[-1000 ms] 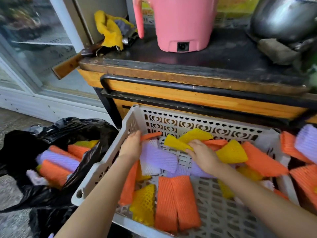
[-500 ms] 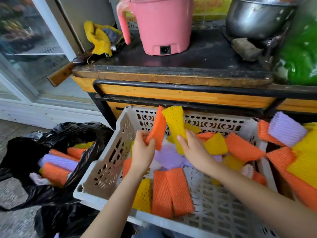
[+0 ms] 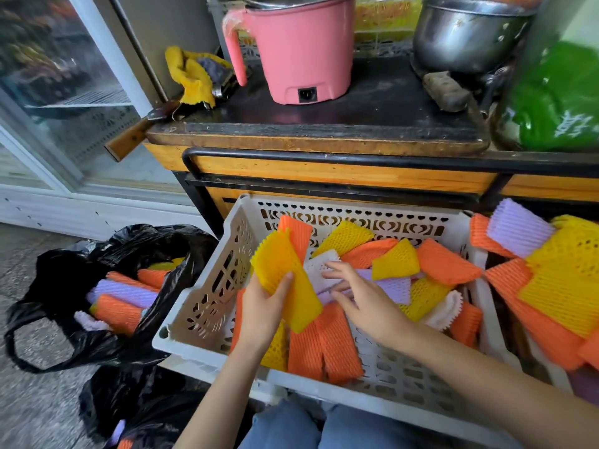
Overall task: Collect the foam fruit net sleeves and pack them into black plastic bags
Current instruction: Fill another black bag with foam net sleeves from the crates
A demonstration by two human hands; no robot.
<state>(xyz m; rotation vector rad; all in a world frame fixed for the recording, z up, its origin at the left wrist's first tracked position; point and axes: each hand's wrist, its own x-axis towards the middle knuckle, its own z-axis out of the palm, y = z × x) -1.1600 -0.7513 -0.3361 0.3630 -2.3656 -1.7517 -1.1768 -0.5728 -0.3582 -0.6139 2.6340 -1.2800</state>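
A white perforated crate (image 3: pixel 207 296) in front of me holds several orange, yellow, purple and white foam net sleeves. My left hand (image 3: pixel 264 306) grips a yellow sleeve (image 3: pixel 285 277) with an orange sleeve (image 3: pixel 296 233) behind it, both held above the crate's left side. My right hand (image 3: pixel 359 299) hovers with spread fingers over a white sleeve (image 3: pixel 319 268) and a purple sleeve (image 3: pixel 389 283). An open black plastic bag (image 3: pixel 61 277) on the floor at the left contains orange and purple sleeves (image 3: pixel 120 296).
A second black bag (image 3: pixel 139 406) lies below the first. More sleeves (image 3: pixel 551 286) are piled to the crate's right. Behind the crate a wooden stand (image 3: pixel 324 176) carries a pink pot (image 3: pixel 298 50), a metal pot (image 3: pixel 466 34), a yellow cloth (image 3: pixel 191 76) and a green bag (image 3: pixel 557 98).
My left hand now holds the yellow sleeve together with the orange one. My right hand let go of the yellow sleeve and dropped toward the white and purple sleeves in the crate.
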